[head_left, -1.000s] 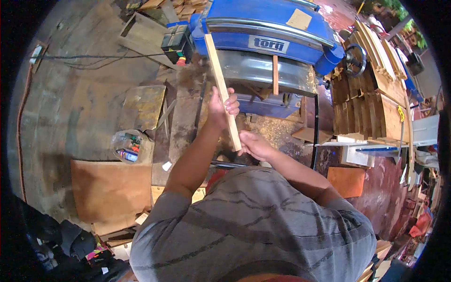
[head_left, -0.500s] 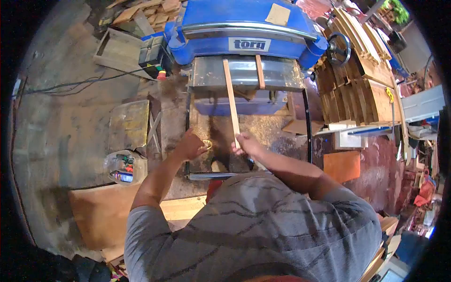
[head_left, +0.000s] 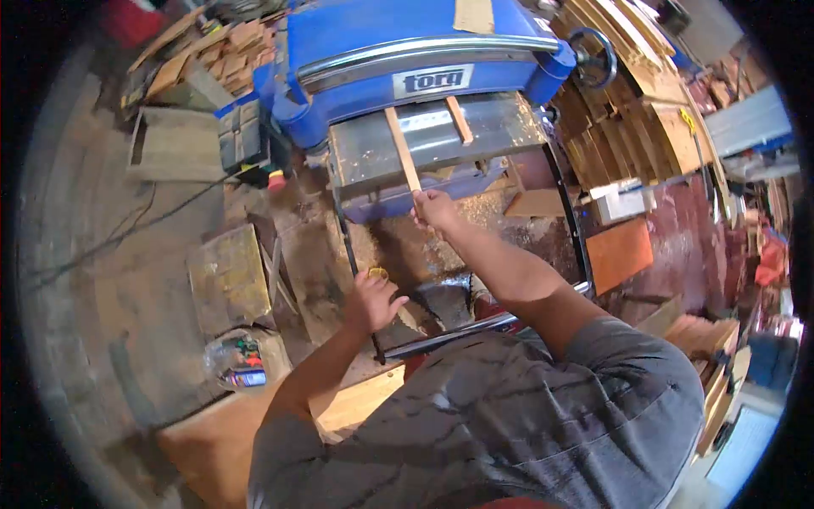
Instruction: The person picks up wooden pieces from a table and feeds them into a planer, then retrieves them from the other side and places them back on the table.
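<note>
Worn workshop floor (head_left: pixel 127 297) surrounds the station, with shavings scattered beneath the frame. Nearest the person, a metal bar (head_left: pixel 458 332) crosses the frame. Left hand (head_left: pixel 373 301): beside the dark left rail (head_left: pixel 345 237), holding no wood, thumb spread from the fingers; contact with the rail cannot be confirmed. Right hand (head_left: pixel 434 212): farther forward, fingers closed round the near end of a long wooden strip (head_left: pixel 401 148). That strip lies over the metal bed (head_left: pixel 434 140), its far end at the machine's front. Change noted: one second ago the left hand gripped the strip by its middle; now the right alone has it, pushed farther forward. In judgement, guidance rests with the right hand. Apart from it, a second strip (head_left: pixel 459 121) shows a shorter length. Beyond stands the blue machine (head_left: pixel 356 27) marked "torq", with stacked boards (head_left: pixel 623 148) to its right.
</note>
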Action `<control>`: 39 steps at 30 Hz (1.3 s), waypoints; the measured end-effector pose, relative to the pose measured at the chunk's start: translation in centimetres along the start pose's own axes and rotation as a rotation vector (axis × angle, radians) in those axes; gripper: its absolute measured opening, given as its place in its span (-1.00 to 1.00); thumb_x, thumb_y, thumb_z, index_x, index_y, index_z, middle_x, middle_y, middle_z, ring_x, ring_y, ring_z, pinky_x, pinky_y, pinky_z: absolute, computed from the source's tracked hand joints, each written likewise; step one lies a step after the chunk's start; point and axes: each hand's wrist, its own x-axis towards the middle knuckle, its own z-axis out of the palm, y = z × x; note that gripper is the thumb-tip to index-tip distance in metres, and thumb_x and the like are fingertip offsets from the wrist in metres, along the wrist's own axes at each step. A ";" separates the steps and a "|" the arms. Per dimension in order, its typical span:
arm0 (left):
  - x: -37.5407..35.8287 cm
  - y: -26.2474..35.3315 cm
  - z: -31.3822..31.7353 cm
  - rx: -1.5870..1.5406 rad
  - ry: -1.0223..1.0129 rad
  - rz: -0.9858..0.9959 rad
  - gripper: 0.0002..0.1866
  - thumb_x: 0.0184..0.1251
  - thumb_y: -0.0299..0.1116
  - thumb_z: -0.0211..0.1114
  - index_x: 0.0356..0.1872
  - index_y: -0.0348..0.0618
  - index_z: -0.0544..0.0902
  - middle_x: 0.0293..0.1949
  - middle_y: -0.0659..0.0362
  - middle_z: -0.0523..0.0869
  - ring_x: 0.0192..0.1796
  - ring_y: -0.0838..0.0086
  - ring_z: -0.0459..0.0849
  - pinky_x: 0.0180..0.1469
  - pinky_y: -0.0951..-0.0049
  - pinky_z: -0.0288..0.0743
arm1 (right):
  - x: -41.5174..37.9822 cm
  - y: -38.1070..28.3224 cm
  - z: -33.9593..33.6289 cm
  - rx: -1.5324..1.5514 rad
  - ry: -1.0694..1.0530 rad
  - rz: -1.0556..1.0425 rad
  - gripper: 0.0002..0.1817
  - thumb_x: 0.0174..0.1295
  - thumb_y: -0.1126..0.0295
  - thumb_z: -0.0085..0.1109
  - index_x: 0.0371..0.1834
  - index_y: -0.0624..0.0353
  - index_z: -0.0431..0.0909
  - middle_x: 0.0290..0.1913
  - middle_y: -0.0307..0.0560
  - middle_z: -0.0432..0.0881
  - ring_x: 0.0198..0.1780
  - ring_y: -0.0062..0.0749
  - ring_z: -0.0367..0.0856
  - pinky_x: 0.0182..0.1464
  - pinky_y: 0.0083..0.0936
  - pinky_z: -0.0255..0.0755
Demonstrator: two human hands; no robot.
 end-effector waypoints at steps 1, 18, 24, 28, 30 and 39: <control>-0.1 -0.3 0.6 0.015 0.024 0.028 -0.71 0.06 -0.12 0.39 -0.39 -0.14 0.65 -0.42 0.09 0.65 -0.19 0.23 0.62 0.20 0.06 0.26 | 0.3 -0.4 0.0 -0.006 -0.007 -0.024 -0.69 0.40 0.19 -0.01 -0.37 0.22 0.45 -0.56 -0.14 0.54 -0.61 -0.49 0.48 -0.59 -0.52 0.36; -0.3 3.1 3.4 0.393 -0.389 -0.039 -0.74 0.27 -0.22 0.20 -0.22 -0.17 0.70 -0.21 0.04 0.72 -0.15 0.23 0.65 0.19 0.10 0.26 | -15.6 3.3 -4.1 -0.092 0.181 -0.879 -0.46 0.20 0.14 0.17 0.15 0.26 0.38 0.05 0.17 0.48 0.04 -0.01 0.50 0.10 -0.22 0.39; -0.3 12.6 6.6 -0.241 -0.785 -0.095 -0.47 0.18 -0.23 0.34 0.14 -0.27 0.47 -0.09 -0.12 0.61 -0.08 0.06 0.58 0.04 0.19 0.41 | -35.7 16.5 -18.7 0.034 0.299 -0.475 -0.67 0.21 0.22 0.18 -0.04 0.16 0.55 -0.12 -0.04 0.62 -0.09 -0.22 0.61 -0.04 -0.36 0.45; 2.0 15.1 11.4 0.028 -0.673 -0.116 -0.39 0.09 -0.32 0.42 0.15 -0.30 0.40 -0.20 -0.02 0.56 -0.18 0.29 0.52 0.00 0.29 0.42 | -38.8 35.2 -30.0 -0.228 0.810 0.045 -0.50 0.07 0.23 0.29 0.09 0.16 0.47 -0.01 0.11 0.55 0.06 -0.04 0.51 0.09 -0.24 0.43; 2.1 14.4 11.7 -0.125 -0.677 -0.230 -0.43 0.09 -0.38 0.41 0.13 -0.31 0.41 -0.24 -0.01 0.57 -0.24 0.30 0.55 -0.10 0.33 0.46 | -39.8 46.2 -35.5 -0.530 0.948 0.174 -0.24 -0.01 0.16 0.40 0.27 0.13 0.30 0.23 0.13 0.37 0.21 0.05 0.38 0.22 -0.26 0.35; 2.0 15.3 12.2 0.102 -0.592 -0.241 -0.69 0.19 -0.45 0.34 -0.14 -0.29 0.43 -0.38 0.11 0.54 -0.33 0.38 0.50 -0.19 0.37 0.43 | -43.5 55.9 -48.7 -1.125 0.811 0.678 -0.08 0.15 0.13 0.27 0.49 0.07 -0.10 0.40 0.01 0.18 0.44 -0.15 0.10 0.39 -0.08 0.09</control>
